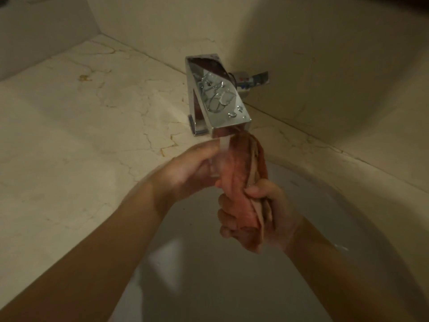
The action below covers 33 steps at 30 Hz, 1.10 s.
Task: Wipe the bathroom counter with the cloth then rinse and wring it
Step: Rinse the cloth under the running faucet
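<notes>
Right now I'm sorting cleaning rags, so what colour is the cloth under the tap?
The cloth is salmon pink, seen in the head view.

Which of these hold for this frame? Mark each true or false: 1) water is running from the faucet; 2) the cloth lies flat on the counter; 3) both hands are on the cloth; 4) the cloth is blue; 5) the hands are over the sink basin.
1) True: a stream falls from the chrome faucet onto the cloth.
2) False: the cloth is bunched lengthwise and held up under the spout, not lying on the marble counter.
3) True: the right hand grips its lower part and the left hand holds it higher up, by the stream.
4) False: the cloth is a reddish orange-pink.
5) True: both hands are held above the white sink basin.
</notes>
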Each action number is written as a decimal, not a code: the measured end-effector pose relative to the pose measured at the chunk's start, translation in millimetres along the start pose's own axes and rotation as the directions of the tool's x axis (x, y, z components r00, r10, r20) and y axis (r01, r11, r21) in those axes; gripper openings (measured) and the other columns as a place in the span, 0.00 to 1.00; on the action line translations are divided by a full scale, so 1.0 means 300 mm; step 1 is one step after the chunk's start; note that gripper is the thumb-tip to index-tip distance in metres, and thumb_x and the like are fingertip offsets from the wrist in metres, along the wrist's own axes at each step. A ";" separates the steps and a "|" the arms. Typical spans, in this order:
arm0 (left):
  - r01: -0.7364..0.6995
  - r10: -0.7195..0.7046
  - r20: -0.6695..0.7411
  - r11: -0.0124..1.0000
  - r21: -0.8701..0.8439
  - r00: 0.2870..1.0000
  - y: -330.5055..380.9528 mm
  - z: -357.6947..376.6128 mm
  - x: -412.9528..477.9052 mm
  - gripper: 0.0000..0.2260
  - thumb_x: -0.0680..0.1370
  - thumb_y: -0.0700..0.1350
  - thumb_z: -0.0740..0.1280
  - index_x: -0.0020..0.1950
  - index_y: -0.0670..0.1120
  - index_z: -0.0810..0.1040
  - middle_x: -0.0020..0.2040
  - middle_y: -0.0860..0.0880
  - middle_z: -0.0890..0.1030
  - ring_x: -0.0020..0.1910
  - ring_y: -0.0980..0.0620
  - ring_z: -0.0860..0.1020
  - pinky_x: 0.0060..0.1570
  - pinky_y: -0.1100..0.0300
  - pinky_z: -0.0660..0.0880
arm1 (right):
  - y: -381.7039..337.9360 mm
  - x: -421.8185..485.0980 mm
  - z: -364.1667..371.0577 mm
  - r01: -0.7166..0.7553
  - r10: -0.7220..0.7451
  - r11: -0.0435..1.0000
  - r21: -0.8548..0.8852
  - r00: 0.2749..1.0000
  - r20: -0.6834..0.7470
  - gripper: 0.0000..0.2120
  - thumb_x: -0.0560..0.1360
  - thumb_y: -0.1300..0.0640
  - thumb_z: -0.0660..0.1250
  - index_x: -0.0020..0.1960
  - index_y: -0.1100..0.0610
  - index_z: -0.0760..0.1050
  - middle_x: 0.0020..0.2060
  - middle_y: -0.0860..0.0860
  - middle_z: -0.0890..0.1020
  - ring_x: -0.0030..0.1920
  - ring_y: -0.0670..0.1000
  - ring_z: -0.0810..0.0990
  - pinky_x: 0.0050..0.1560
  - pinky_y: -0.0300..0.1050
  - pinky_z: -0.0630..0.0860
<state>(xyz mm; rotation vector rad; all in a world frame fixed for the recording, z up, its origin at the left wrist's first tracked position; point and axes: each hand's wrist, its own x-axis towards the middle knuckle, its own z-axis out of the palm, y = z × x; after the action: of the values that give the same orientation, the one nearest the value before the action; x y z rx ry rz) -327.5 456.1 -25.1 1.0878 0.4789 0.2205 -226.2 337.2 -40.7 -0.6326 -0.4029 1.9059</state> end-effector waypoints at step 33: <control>-0.074 0.222 -0.376 0.926 0.369 0.900 0.017 0.050 0.039 0.21 0.67 0.49 0.73 0.57 0.43 0.75 0.47 0.49 0.82 0.49 0.51 0.80 0.53 0.55 0.76 | -0.009 0.032 0.076 -0.042 -0.452 0.717 -0.696 0.733 -0.509 0.14 0.69 0.64 0.72 0.53 0.58 0.72 0.32 0.50 0.81 0.24 0.42 0.77 0.22 0.35 0.70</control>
<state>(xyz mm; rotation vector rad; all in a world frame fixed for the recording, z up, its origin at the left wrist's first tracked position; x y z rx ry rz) -309.8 451.4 -17.9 1.4356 0.8370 0.5253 -240.8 347.2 -23.3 -1.6092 -0.6750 1.1345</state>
